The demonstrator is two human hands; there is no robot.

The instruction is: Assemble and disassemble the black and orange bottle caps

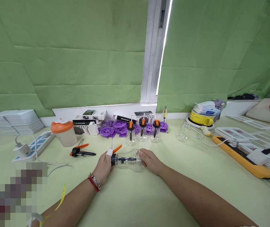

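Note:
A clear bottle (136,160) lies on its side between my two hands, low over the table. Its black cap (113,159) has an orange lever and a thin metal rod, and a black stem runs inside the bottle. My left hand (103,167), with a white covering on one finger, is closed round the cap. At the bottle's other end, the fingers of my right hand (150,160) grip the clear wall. Beyond them stand several capped bottles (142,135) of the same kind. A loose black cap with a stem (83,153) lies to the left, beside orange levers.
Purple plastic parts (119,127) and printed boxes (90,127) line the wall. An orange-lidded cup (65,135) and power strip (37,146) are left. An uncapped clear bottle (182,134), yellow pot (201,119), cables and an orange power strip (243,157) are right.

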